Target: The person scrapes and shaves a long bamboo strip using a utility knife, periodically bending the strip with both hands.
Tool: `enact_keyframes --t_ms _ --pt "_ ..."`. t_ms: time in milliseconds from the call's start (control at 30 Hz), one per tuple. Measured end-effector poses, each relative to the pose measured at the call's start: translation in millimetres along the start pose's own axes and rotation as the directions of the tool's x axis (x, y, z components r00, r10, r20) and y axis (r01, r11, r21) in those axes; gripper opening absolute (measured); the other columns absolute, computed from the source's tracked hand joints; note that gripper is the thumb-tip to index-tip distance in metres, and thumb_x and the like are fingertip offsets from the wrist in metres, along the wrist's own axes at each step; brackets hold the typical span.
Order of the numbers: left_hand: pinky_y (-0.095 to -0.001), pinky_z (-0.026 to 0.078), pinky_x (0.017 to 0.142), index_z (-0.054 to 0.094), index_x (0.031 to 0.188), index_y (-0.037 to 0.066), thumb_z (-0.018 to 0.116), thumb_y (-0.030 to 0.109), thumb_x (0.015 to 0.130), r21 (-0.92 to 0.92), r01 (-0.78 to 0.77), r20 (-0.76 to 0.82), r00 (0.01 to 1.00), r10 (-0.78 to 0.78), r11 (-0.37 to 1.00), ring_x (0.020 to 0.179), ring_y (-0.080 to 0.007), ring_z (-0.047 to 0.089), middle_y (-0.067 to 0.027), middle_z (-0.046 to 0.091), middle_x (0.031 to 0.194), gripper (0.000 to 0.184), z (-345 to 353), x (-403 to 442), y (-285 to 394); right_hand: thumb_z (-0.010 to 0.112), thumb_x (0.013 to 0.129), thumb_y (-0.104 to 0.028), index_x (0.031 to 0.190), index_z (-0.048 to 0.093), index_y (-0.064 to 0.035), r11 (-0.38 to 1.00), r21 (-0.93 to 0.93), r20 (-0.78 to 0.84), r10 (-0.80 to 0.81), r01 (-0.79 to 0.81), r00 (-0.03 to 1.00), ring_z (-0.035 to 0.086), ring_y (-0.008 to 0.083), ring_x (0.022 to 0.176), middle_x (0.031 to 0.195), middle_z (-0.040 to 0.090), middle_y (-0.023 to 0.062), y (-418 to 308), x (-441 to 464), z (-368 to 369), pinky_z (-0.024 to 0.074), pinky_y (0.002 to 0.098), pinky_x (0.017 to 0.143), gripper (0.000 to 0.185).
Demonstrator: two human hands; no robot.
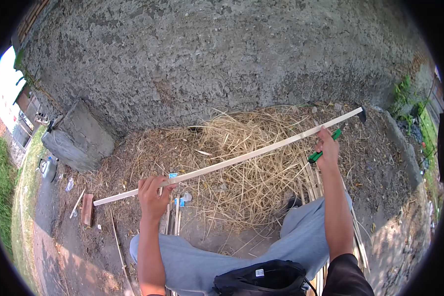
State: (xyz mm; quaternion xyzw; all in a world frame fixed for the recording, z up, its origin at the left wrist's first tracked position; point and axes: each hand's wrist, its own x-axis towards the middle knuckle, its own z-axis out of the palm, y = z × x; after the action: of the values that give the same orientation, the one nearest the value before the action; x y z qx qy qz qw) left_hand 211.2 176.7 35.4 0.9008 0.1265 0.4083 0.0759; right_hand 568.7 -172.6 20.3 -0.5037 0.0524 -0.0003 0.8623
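A long, pale bamboo strip (246, 157) runs across my view, its right end raised higher than its left. My left hand (154, 196) has its fingers closed around the strip near the left end. Farther along, my right hand (326, 150) pinches the strip between thumb and fingers. That same hand also holds a green cutter (336, 134) with black parts in its palm; no blade can be made out. At the strip's far right end is a small dark curved piece (362, 115). Beneath the strip lies a heap of bamboo shavings (246, 192).
A rough grey wall (207, 59) stands ahead, with a concrete block (86, 135) at left. A reddish-brown block (87, 209) lies near the strip's left end. Split strips (311, 180) lie beside my legs, and a black bag (261, 278) sits at my lap.
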Motion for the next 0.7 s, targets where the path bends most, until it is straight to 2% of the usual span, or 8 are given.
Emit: enact_keyframes --t_ms 133,200,333,400,533,600,633,700 --pt "-0.0365 0.039 0.073 0.067 0.084 0.007 0.081 0.014 0.07 0.015 0.007 -0.022 1.0 -0.007 1.0 0.076 -0.0243 0.06 -0.0043 0.067 0.082 0.021 -1 0 0 0.069 0.091 -0.023 0.113 0.062 0.0019 1.0 0.008 0.0 -0.005 0.005 1.0 0.037 0.0047 0.046 0.095 0.067 0.0116 1 1 0 0.0316 0.0228 0.042 0.034" --pt "-0.0353 0.038 0.074 0.068 0.081 0.007 0.079 0.015 0.073 0.008 -0.051 0.026 0.998 0.051 0.999 0.073 -0.0231 0.059 -0.0035 0.067 0.076 0.016 -2 -1 -2 0.072 0.089 -0.026 0.108 0.063 -0.0006 1.0 -0.001 -0.014 0.026 -0.026 1.0 0.037 0.0049 0.046 0.088 0.064 0.008 -3 -1 2 0.0312 0.0229 0.042 0.033" --pt "-0.035 0.038 0.075 0.069 0.079 0.007 0.077 0.018 0.076 -0.075 -0.025 0.045 0.999 0.029 0.997 0.069 -0.0213 0.057 -0.0032 0.065 0.07 0.014 -2 -4 -5 0.074 0.088 -0.028 0.099 0.064 -0.0037 0.997 0.049 -0.029 0.058 -0.057 0.998 0.036 0.0052 0.046 0.08 0.057 0.0034 -8 -7 7 0.0304 0.0231 0.042 0.029" --pt "-0.0356 0.038 0.077 0.071 0.08 0.006 0.08 0.022 0.075 -0.091 0.11 0.11 0.989 -0.1 0.99 0.069 -0.0214 0.056 -0.0038 0.066 0.068 0.018 -3 -6 -3 0.074 0.088 -0.029 0.092 0.063 -0.0067 0.997 0.046 0.026 0.058 -0.059 0.998 0.035 0.0054 0.046 0.074 0.051 0.0002 -10 -11 9 0.0295 0.0234 0.042 0.025" --pt "-0.0362 0.039 0.078 0.072 0.083 0.006 0.083 0.025 0.071 -0.119 0.149 0.118 0.984 -0.135 0.982 0.069 -0.0222 0.055 -0.0044 0.068 0.072 0.025 -4 -7 -1 0.073 0.089 -0.028 0.089 0.063 -0.0073 0.997 0.047 0.011 0.064 -0.064 0.998 0.034 0.0055 0.046 0.075 0.052 0.0004 -9 -12 11 0.0291 0.0237 0.041 0.023" --pt "-0.0364 0.043 0.08 0.071 0.083 0.006 0.088 0.022 0.064 -0.067 0.185 0.139 0.975 -0.175 0.98 0.081 -0.0225 0.053 -0.0046 0.07 0.076 0.031 -5 -7 2 0.073 0.089 -0.028 0.088 0.063 -0.0071 0.998 0.037 -0.016 0.055 -0.055 0.998 0.034 0.0056 0.045 0.075 0.053 0.0003 -8 -13 11 0.0288 0.0237 0.041 0.023" --pt "-0.0364 0.043 0.08 0.071 0.083 0.006 0.088 0.022 0.064 -0.069 0.185 0.139 0.975 -0.174 0.98 0.081 -0.0225 0.053 -0.0046 0.07 0.076 0.031 -4 -7 2 0.073 0.089 -0.028 0.088 0.063 -0.0071 0.998 0.037 -0.017 0.055 -0.054 0.998 0.034 0.0056 0.045 0.075 0.053 0.0003 -8 -13 11 0.0288 0.0237 0.041 0.023" --pt "-0.0355 0.04 0.078 0.071 0.082 0.006 0.087 0.026 0.066 -0.076 0.161 0.076 0.985 -0.156 0.984 0.071 -0.0237 0.057 -0.0045 0.069 0.075 0.03 -2 -6 2 0.073 0.089 -0.028 0.088 0.063 -0.0066 0.998 0.04 -0.004 0.05 -0.05 0.999 0.034 0.0058 0.044 0.073 0.053 0.0005 -7 -13 11 0.0283 0.024 0.041 0.024"
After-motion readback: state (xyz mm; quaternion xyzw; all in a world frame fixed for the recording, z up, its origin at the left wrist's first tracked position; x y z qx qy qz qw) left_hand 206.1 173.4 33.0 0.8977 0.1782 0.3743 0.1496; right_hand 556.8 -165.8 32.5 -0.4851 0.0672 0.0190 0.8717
